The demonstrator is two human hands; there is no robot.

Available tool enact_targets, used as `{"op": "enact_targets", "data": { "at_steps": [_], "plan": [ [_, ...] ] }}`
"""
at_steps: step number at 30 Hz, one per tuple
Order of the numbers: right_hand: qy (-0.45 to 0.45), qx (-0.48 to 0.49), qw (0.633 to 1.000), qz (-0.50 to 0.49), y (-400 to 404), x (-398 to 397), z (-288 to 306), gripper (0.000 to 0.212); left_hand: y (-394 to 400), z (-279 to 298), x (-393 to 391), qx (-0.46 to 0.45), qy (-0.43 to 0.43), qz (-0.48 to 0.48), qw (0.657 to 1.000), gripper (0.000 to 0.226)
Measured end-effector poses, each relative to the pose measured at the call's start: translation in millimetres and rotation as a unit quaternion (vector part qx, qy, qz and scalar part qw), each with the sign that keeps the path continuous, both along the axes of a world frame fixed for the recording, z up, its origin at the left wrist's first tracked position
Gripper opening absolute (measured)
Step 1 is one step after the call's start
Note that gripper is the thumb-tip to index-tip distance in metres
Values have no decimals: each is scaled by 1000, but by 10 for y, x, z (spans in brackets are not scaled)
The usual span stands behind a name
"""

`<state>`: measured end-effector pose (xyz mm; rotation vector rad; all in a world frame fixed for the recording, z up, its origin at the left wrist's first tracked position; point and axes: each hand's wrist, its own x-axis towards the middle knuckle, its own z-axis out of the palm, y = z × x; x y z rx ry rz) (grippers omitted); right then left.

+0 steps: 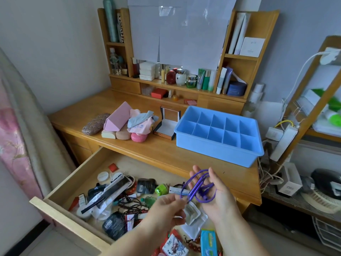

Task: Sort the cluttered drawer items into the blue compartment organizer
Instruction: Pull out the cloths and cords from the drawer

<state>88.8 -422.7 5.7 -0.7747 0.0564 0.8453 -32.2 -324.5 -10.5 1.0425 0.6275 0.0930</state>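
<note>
Right now I have a thin purple cable (200, 189), looped into a loose coil, up over the open wooden drawer (73, 183) in the lower middle of the frame. My right hand (215, 196) is spread palm-up with the coil draped across its fingers, and my left hand (166, 206) pinches one end of the cable between thumb and fingertips, just beside the right palm. I judge this to be the gathering step: the cable is being wound tidy before it goes anywhere.

Below, the drawer holds a jumble of packets, beaded cords, round white pads and a small green gadget (161, 189). At centre right of the frame the blue plastic organizer with ten square compartments (217, 143) sits on the wooden desk (147, 146), and every cell I can see looks bare.

Next, I think the coil needs closing down small enough for one cell, then carrying up and right to the organizer without letting the loops spring loose.
</note>
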Motion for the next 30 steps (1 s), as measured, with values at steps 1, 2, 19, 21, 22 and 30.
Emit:
{"op": "enact_targets", "data": {
  "at_steps": [1, 2, 19, 21, 22, 30],
  "plan": [
    [10, -9, 1000, -16, 12, 10, -2, 33, -55, -26, 25, 4, -2, -5, 1000, 23],
    [14, -23, 999, -27, 15, 27, 3, 25, -77, -32, 54, 11, -5, 0, 1000, 21],
    [80, 35, 987, -137, -62, 758, 423, 32, -326, 309, 1263, 551, -233, -19, 801, 44],
    [87, 42, 988, -124, -86, 878, 451, 30, -299, 331, 1393, 587, -268, -22, 764, 32],
    [87, 39, 988, -121, -103, 949, 468, 26, -275, 350, 1460, 609, -281, -31, 741, 23],
    [35, 6, 990, -136, -255, 1545, 606, 39, -127, 689, 2239, 537, -179, -73, 821, 10]
  ]
}}
